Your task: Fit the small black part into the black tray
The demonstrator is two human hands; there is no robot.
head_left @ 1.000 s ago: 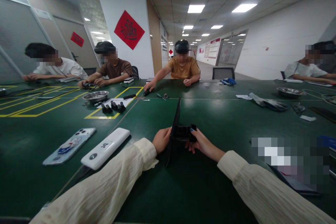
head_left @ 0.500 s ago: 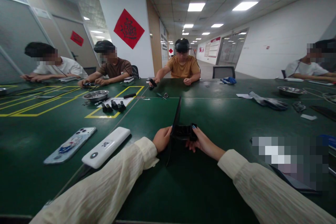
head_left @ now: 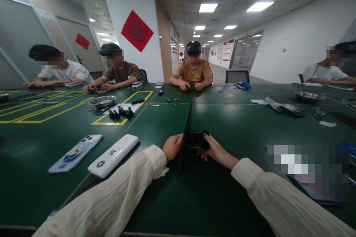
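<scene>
Above the green table in front of me, both my hands are on a black device. Its thin flat black panel (head_left: pixel 189 120) stands nearly upright and is seen almost edge-on. My left hand (head_left: pixel 172 148) grips the panel's left side, thumb against its face. To the right of the panel, a chunky black part (head_left: pixel 195 139) reaches across to my right hand (head_left: pixel 214 149), which pinches its outer end with the thumb on top and fingers beneath. Whether the two parts are joined I cannot tell. The device's exact kind is also unclear.
Left of my arm lie a white power bank (head_left: pixel 114 155) and a phone (head_left: pixel 76 153). Farther off are a metal bowl (head_left: pixel 102 101), several black cylindrical parts (head_left: pixel 121 112) and gloves (head_left: pixel 283 107). A blurred item (head_left: pixel 308 177) lies right. Co-workers sit around the table (head_left: pixel 228 118).
My hands and the black device have barely moved. Across the table, the co-worker's outstretched arm has drawn back to the chest, and a small dark thing lies where that hand was.
</scene>
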